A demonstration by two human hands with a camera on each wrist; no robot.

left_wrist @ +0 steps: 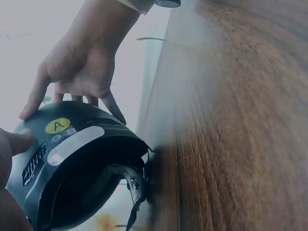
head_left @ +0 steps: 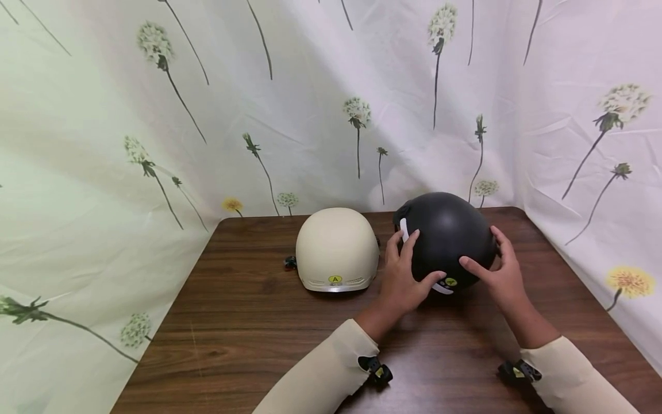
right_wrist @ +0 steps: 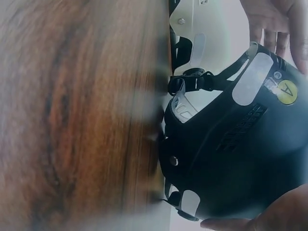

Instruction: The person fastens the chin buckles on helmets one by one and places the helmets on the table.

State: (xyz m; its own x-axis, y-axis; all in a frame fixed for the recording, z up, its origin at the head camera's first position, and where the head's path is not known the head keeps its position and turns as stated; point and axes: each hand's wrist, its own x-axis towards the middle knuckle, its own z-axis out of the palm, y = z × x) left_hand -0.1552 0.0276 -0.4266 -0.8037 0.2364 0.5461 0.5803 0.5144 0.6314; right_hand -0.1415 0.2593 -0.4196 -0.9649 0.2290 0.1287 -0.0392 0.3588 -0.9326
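A black helmet (head_left: 451, 230) is at the right of the table, held between two hands. My left hand (head_left: 405, 279) grips its left side, thumb near the yellow "A" sticker. My right hand (head_left: 499, 275) spreads over its right side. In the left wrist view, the black helmet (left_wrist: 79, 126) leans with its front rim raised and its hollow inside showing. The right wrist view shows the black helmet (right_wrist: 255, 139) close to the tabletop; whether it touches is unclear. Beside it, a cream helmet (head_left: 337, 244) sits upright, untouched.
The brown wooden table (head_left: 233, 339) reaches back to a white curtain (head_left: 310, 115) printed with dandelions. A dark strap buckle (head_left: 290, 263) pokes out left of the cream helmet. Small black wrist cameras hang under both sleeves.
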